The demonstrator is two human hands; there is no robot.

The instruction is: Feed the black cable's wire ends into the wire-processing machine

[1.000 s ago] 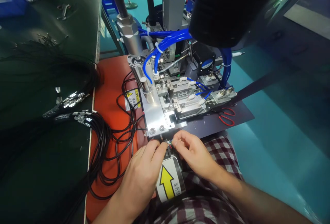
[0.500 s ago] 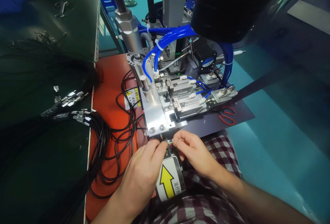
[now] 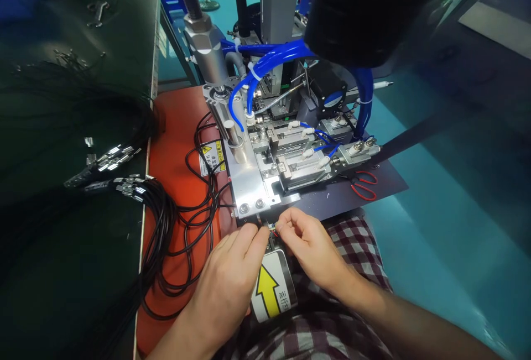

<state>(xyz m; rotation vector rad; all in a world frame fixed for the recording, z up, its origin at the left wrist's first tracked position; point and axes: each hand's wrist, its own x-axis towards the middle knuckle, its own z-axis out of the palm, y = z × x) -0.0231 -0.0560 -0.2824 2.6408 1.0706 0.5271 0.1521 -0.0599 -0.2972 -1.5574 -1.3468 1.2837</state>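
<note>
A: Positions, left to right?

B: Cables (image 3: pixel 161 219): looped from the table (image 3: pixel 124 67) onto the red base (image 3: pixel 176 122). Left hand (image 3: pixel 234 266): fingers pinched on the wires (image 3: pixel 272 228).

A: Location of the wires?

B: Between the hands, near the machine (image 3: pixel 305 169). Right hand (image 3: pixel 307 244): fingers pinched on the wires, opposite side. Red-handled tool (image 3: pixel 364 186): farther right, on the dark plate (image 3: pixel 392 181).

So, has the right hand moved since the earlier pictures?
No, not visibly. Against the bolted silver plate just beyond it, the right hand stays in the same place, close to the left hand; any finer shift is too small to tell.
</note>
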